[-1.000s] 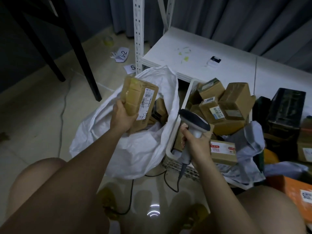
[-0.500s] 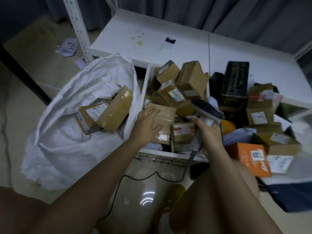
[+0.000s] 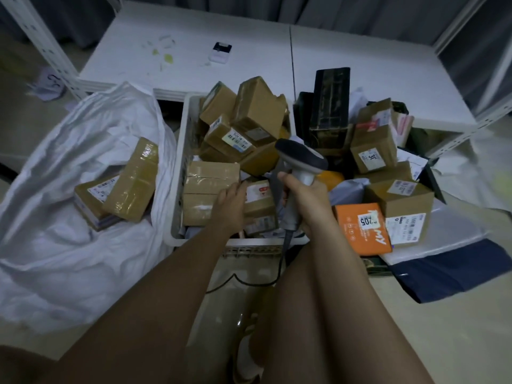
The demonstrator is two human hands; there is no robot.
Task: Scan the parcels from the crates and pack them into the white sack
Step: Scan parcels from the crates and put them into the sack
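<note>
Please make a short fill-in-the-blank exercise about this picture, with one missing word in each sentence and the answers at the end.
1. The right hand grips the handle of the barcode ____.
2. The left hand reaches into the white ____ and touches a taped brown parcel.
3. The white sack lies to the ____ of the crate.
4. The parcel marked "205" is ____ in colour.

Answers: scanner; crate; left; orange

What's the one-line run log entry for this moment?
left hand reaching onto taped parcel in white crate | right hand holds scanner | white sack: two parcels visible
</note>
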